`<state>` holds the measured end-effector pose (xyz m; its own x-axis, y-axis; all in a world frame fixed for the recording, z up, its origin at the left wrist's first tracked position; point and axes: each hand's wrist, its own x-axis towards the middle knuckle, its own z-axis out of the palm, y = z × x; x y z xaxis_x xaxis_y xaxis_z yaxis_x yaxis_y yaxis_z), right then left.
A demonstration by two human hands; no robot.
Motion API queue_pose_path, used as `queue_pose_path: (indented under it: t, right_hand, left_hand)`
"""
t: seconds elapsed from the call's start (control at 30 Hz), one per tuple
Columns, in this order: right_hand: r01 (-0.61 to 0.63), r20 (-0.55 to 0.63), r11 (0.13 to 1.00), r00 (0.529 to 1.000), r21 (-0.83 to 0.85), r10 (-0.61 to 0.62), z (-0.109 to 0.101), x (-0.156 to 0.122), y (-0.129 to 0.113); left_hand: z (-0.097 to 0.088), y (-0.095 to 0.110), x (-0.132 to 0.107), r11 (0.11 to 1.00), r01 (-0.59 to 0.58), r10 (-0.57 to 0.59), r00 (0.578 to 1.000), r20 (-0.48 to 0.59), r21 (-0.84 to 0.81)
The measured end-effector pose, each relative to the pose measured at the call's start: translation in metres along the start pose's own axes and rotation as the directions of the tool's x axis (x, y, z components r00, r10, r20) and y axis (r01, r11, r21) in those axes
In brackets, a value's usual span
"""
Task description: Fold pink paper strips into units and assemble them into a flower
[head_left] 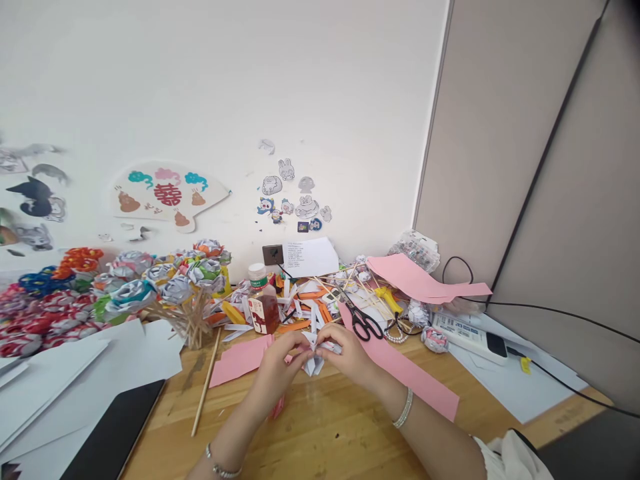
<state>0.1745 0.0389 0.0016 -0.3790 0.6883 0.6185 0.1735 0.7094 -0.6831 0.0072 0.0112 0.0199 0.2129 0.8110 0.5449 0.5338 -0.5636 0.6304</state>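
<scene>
Between my two hands, just above the wooden table [320, 427], is a small folded white paper piece [313, 366] with several pointed flaps. My left hand [280, 363] pinches it from the left with thumb and forefinger. On the other side my right hand [349, 355] grips it in a similar pinch. Fingertips cover part of the folds. Pink paper sheets [240, 360] lie by my left hand, and a small pink piece shows below it. Black-handled scissors [367, 325] rest on a long pink paper strip [410, 377] beside my right hand.
Behind my hands stands a jar [263, 308] among folded paper scraps and sticks. Paper flowers [175, 287] crowd the left, above white sheets [65, 380] and a black flat device [120, 430]. A wooden stick [206, 383] lies left; a white power strip [470, 338] with cables lies right.
</scene>
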Motion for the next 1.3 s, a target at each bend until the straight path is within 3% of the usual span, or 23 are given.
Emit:
queue_pose_path:
  t: [0.87,1.1,1.3]
  right_hand:
    - [-0.064,0.029,0.998,0.998,0.026,0.064,0.001,-0.001,0.001]
    - [-0.099,0.111,0.994,0.989,0.047,0.093,0.000,-0.002,0.005]
    - [-0.044,0.137,0.999,0.990,0.015,0.042,-0.003,-0.001,0.002]
  left_hand:
    - [-0.003,0.008,0.001,0.990,0.107,-0.105,0.994,0.029,-0.092]
    - [-0.005,0.005,0.003,0.995,0.069,-0.062,0.992,0.106,-0.070]
    - [-0.007,0.008,0.003,0.999,0.026,-0.023,0.992,0.128,-0.022]
